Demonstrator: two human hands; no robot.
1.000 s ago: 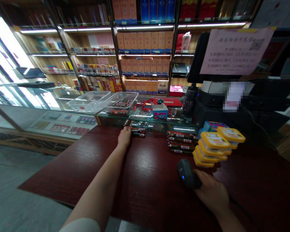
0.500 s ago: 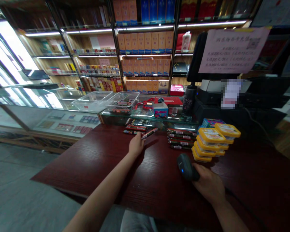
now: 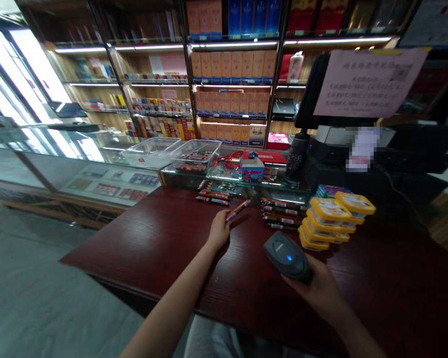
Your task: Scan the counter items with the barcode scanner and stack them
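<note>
My left hand is closed on one end of a slim, dark stick-shaped packet with a pale label, held slanting up to the right above the brown counter. My right hand grips a dark grey barcode scanner with a blue light, its head turned towards the left hand. Just beyond the packet lies one group of similar slim packets, partly on the counter. A second pile of them lies behind the scanner.
Yellow-lidded tubs are stacked at the right, near a monitor stand and black machines. Two clear plastic trays and a small blue-pink box stand on the glass case behind. Shelves of boxed goods line the wall.
The scanner has swung left and its head has turned, showing more of its top. My left hand still holds the packet, now slightly lower and nearer. The whole view has shifted a little.
</note>
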